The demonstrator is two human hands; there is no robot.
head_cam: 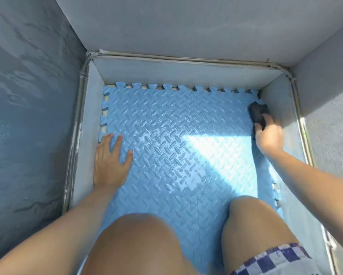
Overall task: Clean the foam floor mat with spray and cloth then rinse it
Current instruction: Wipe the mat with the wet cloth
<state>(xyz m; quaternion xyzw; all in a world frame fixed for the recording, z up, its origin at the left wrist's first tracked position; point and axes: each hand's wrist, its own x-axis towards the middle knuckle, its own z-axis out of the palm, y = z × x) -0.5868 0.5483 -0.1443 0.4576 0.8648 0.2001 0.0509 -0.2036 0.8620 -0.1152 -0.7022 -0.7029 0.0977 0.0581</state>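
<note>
A blue foam floor mat (166, 120) with a raised leaf pattern and jigsaw edges lies flat in a shallow walled recess. Its middle looks wet and shiny. My left hand (109, 159) rests flat, fingers spread, on the mat's left edge. My right hand (268, 135) presses a dark cloth (258, 113) against the mat's far right corner, next to the recess wall. No spray bottle is in view.
Low grey walls (178, 73) enclose the mat on the left, far and right sides, with a metal trim along their top. My bare knees (138, 245) are over the near part of the mat. Wet dark concrete floor (27, 116) lies at the left.
</note>
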